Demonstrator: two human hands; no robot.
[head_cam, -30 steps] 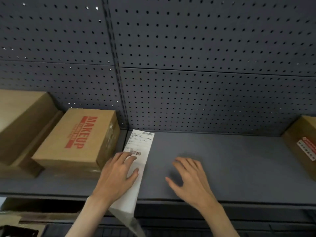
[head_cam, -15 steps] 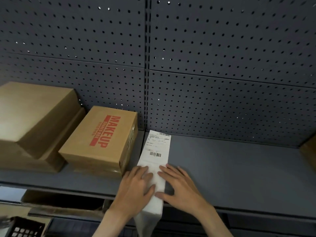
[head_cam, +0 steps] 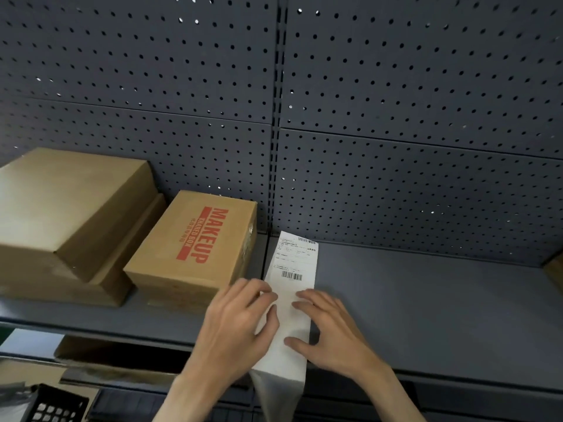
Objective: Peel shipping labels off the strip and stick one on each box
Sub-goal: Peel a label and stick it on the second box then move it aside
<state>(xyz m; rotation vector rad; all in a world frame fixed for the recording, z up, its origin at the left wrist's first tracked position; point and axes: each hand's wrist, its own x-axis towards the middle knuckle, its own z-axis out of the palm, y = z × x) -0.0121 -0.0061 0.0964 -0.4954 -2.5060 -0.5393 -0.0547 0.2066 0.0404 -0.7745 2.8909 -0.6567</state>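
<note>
A white label strip (head_cam: pixel 294 263) lies lengthwise on the grey shelf (head_cam: pixel 426 300), its near end hanging over the front edge. A printed label with barcodes sits at its far end. My left hand (head_cam: pixel 234 327) rests flat on the strip's left edge, fingers spread. From the right, my right hand (head_cam: pixel 332 330) presses fingertips and thumb onto the blank part of the strip. Left of the strip stands a cardboard box printed MAKEUP in red (head_cam: pixel 195 248). A larger plain cardboard box (head_cam: pixel 67 205) sits further left, stacked on another.
A dark pegboard wall (head_cam: pixel 396 147) backs the shelf. The corner of another cardboard box (head_cam: pixel 555 271) shows at the right edge. Below the shelf, at lower left, are an open carton (head_cam: pixel 100 351) and a black crate (head_cam: pixel 54 406).
My right hand moved left from the bare shelf onto the strip, where both hands now press. The view shifted left, so the boxes appear further right.
</note>
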